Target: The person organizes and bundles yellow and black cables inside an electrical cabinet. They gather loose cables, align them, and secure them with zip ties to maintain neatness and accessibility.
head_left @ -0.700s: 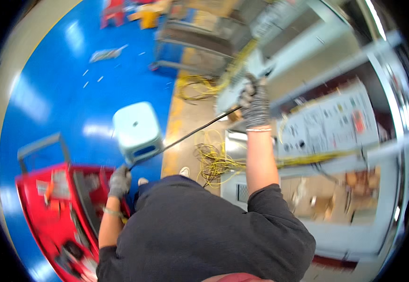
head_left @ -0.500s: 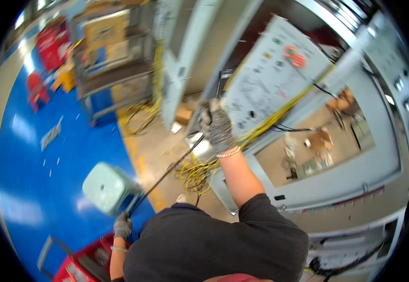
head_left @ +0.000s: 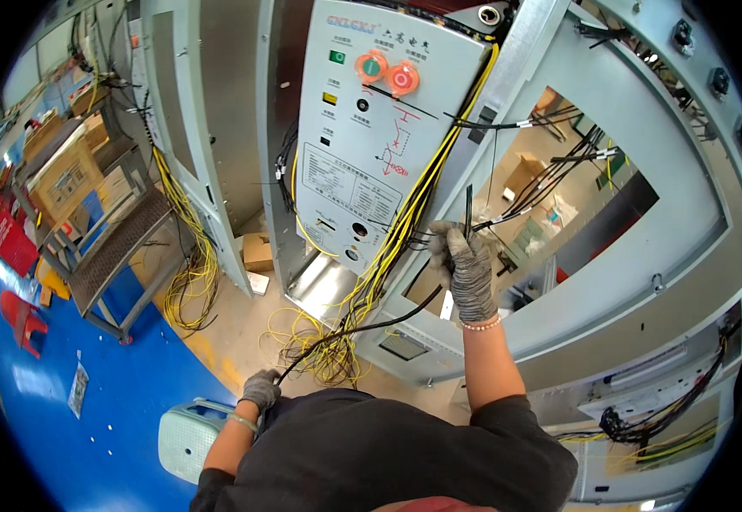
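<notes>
A long black cable (head_left: 358, 328) runs between my two hands in front of an open grey cabinet. My right hand (head_left: 466, 269), in a grey glove with a beaded bracelet at the wrist, is closed on its upper part, with black ends sticking up above the fingers. Low at the left, my gloved left hand (head_left: 261, 389) grips the same cable beside my body. Behind my right hand, a bundle of yellow wires (head_left: 426, 192) drops along the grey panel (head_left: 350, 145), which carries two orange-ringed buttons (head_left: 386, 72). Black wires with white tags (head_left: 529, 200) spread near the door's window opening.
Tangled yellow wires (head_left: 315, 346) lie on the floor by the cabinet. A pale green stool (head_left: 185, 444) stands at my left. Farther left are a metal cart (head_left: 119, 247) with cardboard boxes and a red stool (head_left: 21, 322). The cabinet door frame (head_left: 610, 294) rises at right.
My view has swung toward the cabinet, and the blur is gone. My right hand has shifted from the panel's left side to the door frame. Both hands still hold the cable.
</notes>
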Demonstrator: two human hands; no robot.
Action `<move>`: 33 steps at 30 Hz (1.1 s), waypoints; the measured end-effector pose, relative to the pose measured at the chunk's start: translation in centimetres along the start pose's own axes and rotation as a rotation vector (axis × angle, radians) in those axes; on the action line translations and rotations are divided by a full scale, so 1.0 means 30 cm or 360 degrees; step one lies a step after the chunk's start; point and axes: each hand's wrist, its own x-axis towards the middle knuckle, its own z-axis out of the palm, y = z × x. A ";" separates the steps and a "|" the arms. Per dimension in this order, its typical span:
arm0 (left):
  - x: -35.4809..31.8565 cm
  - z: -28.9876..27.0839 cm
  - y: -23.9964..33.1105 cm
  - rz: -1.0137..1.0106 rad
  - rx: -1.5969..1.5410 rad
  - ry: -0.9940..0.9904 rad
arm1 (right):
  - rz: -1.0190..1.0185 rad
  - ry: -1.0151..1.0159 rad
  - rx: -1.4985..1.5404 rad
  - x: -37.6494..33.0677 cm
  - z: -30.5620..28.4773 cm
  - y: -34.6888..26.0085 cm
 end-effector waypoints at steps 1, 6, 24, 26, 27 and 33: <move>0.036 -0.030 0.013 0.0066 0.0097 0.0135 | 0.0012 0.0089 0.0004 0.010 -0.002 0.044; 0.288 -0.234 0.036 0.0502 0.0038 0.0064 | -0.0154 0.0455 -0.0264 0.072 0.012 0.280; 0.580 -0.652 -0.208 0.0857 -0.0081 -0.0192 | 0.0038 0.1483 -0.1319 0.378 0.233 0.371; 0.590 -0.726 -0.078 0.1042 -0.0260 -0.0179 | 0.0058 0.1385 -0.1276 0.324 0.234 0.323; 0.588 -0.761 -0.005 0.1136 -0.0368 -0.0162 | 0.0053 0.1323 -0.1265 0.296 0.233 0.301; 0.430 -1.023 0.455 0.1793 -0.0673 0.0212 | -0.0239 0.0983 -0.1232 0.097 0.353 0.095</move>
